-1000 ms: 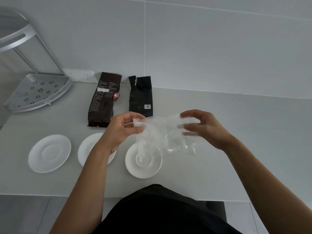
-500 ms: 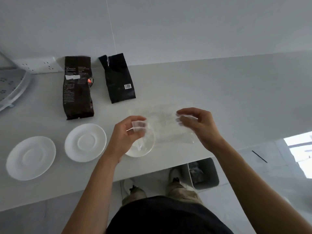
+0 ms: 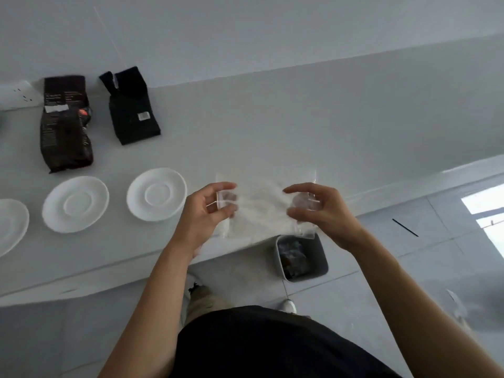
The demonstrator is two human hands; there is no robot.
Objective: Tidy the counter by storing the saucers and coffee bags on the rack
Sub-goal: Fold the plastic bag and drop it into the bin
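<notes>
The left hand point(image 3: 207, 211) and right hand point(image 3: 321, 211) are pinching opposite ends of a clear, crinkled plastic bag point(image 3: 261, 211), stretching it above the edge of the pale grey tabletop point(image 3: 272, 126). Three round white saucers point(image 3: 156, 194) are lying in a row at left, behind them a dark brown coffee bag point(image 3: 65, 124) and a black coffee bag point(image 3: 131, 107). A grey bin point(image 3: 300, 257) is standing on the floor below.

Your leftmost white round saucer point(image 3: 11, 223) is cut off by the left picture edge, so you see only part of it. The white wall socket plate point(image 3: 19, 95) is also clipped there. The small print on your dark brown coffee bag point(image 3: 65, 122) is too blurred to read. The clear plastic bag point(image 3: 261, 208) is smeared, and the contents of the grey floor bin point(image 3: 301, 259) cannot be told.
</notes>
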